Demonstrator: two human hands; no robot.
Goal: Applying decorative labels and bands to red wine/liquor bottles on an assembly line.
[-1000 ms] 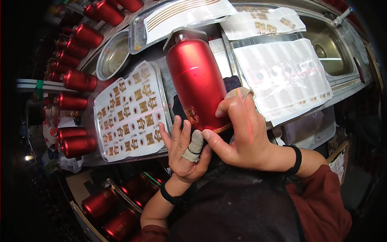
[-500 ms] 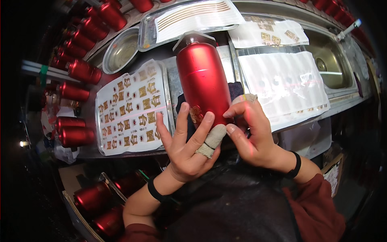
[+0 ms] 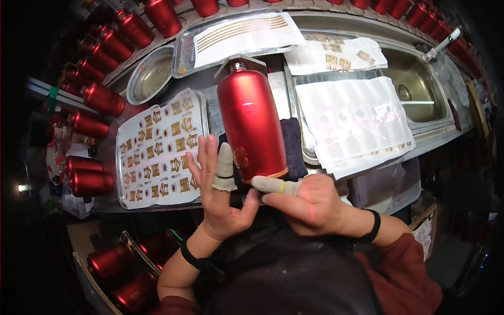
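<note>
A glossy red bottle [image 3: 253,115] lies on its side, neck away from me, its base end over a dark folded cloth [image 3: 293,142]. A gold decal [image 3: 240,156] sits low on its left side, and a thin gold strip [image 3: 274,175] runs along its base edge. My left hand [image 3: 223,202] is open at the lower left of the bottle, fingers spread, the thumb near the base. One of its fingers wears a cloth sleeve. My right hand [image 3: 315,202] stretches its sleeved index finger along the base edge at the strip; its other fingers curl, partly hidden.
On the left lies a tray with a sheet of gold decals [image 3: 157,149]. White sheets [image 3: 357,121] cover a tray at right, before a sink [image 3: 420,94]. Behind are a metal bowl [image 3: 150,74] and a tray with a striped sheet [image 3: 244,34]. Red bottles [image 3: 90,182] surround the bench.
My left hand has turned more upright and shifted left. My right hand has moved down, its sleeved finger now along the base edge, where a gold strip shows. The view has shifted slightly.
</note>
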